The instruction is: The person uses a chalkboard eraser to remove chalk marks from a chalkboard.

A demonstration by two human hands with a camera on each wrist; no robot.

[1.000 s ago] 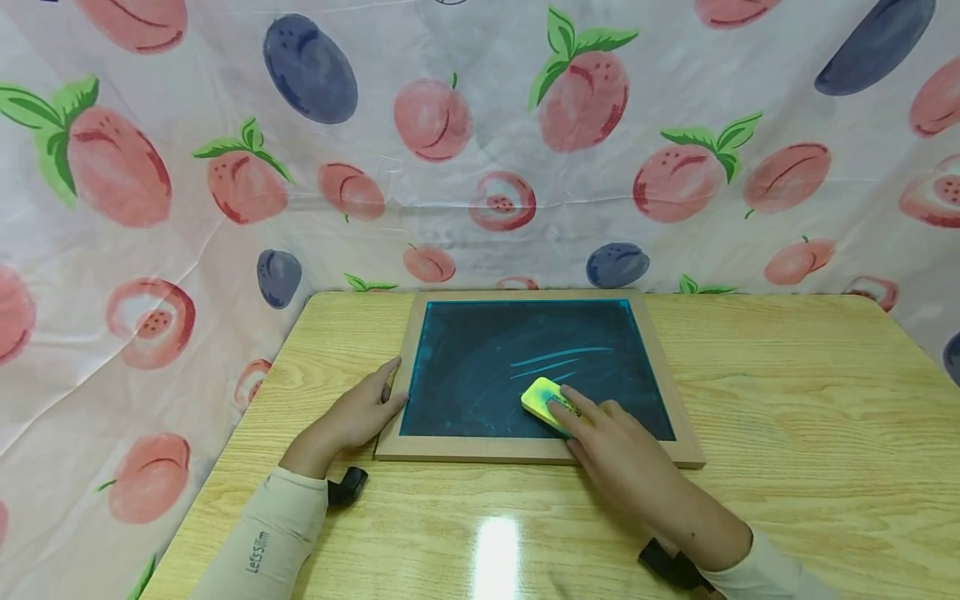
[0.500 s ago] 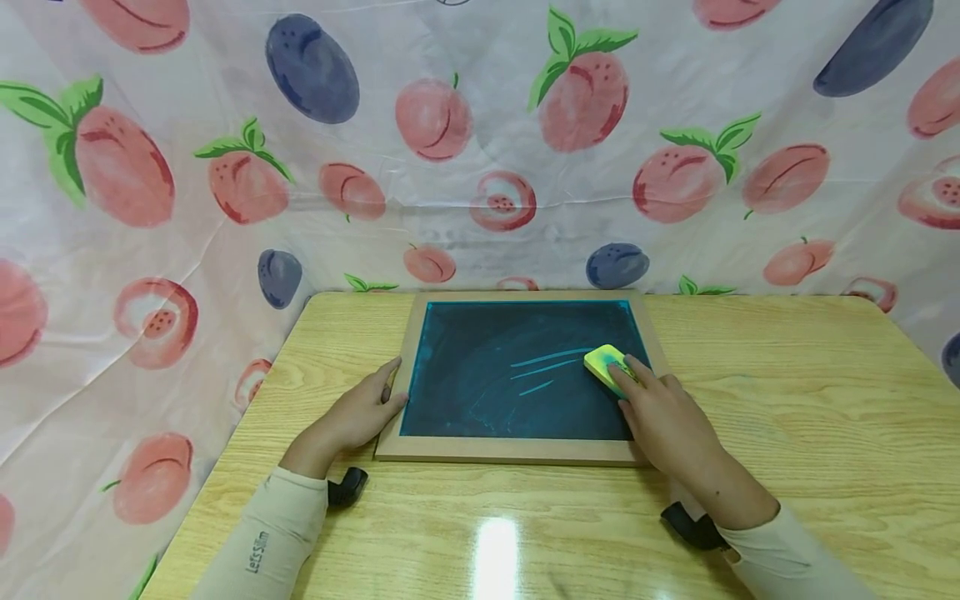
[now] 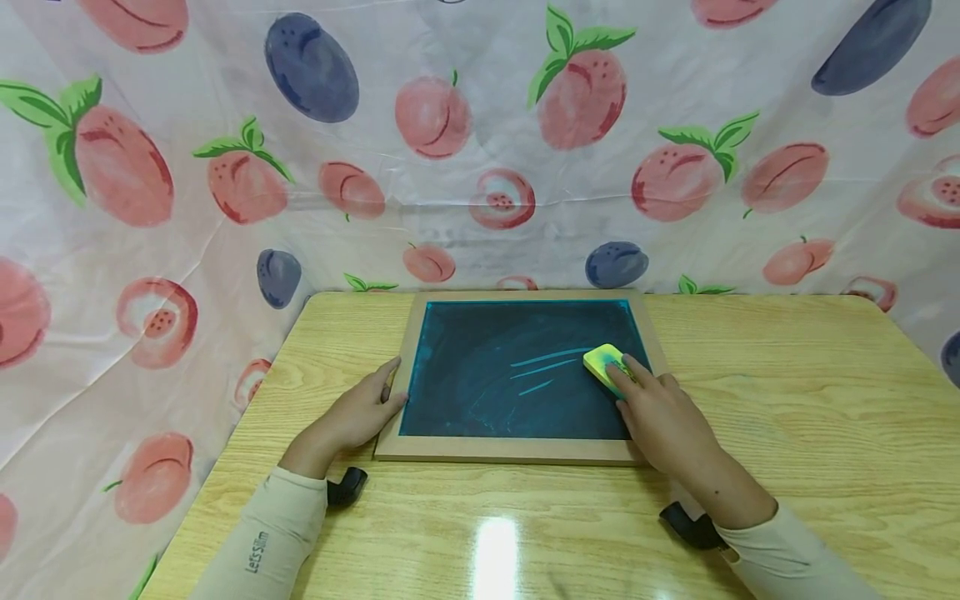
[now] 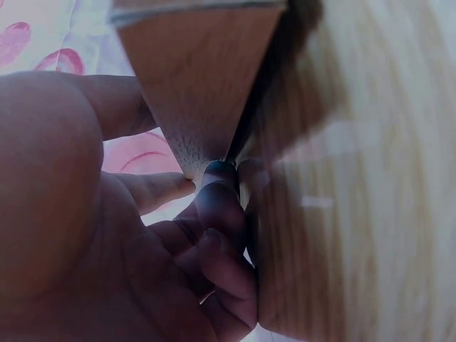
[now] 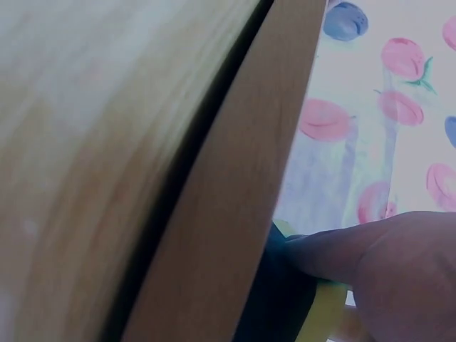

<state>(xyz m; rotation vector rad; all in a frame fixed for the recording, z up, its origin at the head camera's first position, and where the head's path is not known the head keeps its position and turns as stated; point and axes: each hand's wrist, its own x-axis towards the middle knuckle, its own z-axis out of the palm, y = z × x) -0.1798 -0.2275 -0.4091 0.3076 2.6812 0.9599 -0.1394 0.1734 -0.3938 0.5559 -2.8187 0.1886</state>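
A wood-framed chalkboard (image 3: 472, 342) lies on the table, with three blue chalk strokes (image 3: 543, 369) near its middle and faint smears lower down. My right hand (image 3: 671, 429) grips a yellow chalkboard eraser (image 3: 600, 360) on the board's right part, over the right ends of the upper strokes. In the right wrist view the eraser's dark felt (image 5: 274, 296) shows beside the wooden frame. At the board's left edge, my left hand (image 3: 356, 417) holds the frame (image 4: 203, 78); in the left wrist view its thumb reaches over the top while some fingers curl against the side.
The light wooden table (image 3: 787, 400) extends beyond the board on both sides. A fruit-print cloth (image 3: 480, 167) hangs behind it and along the left. Black wrist mounts (image 3: 347, 487) show below both wrists.
My right hand has slid the eraser up and right across the board, then stayed there over the last half second. The lowest stroke has become shorter. My left hand has not moved.
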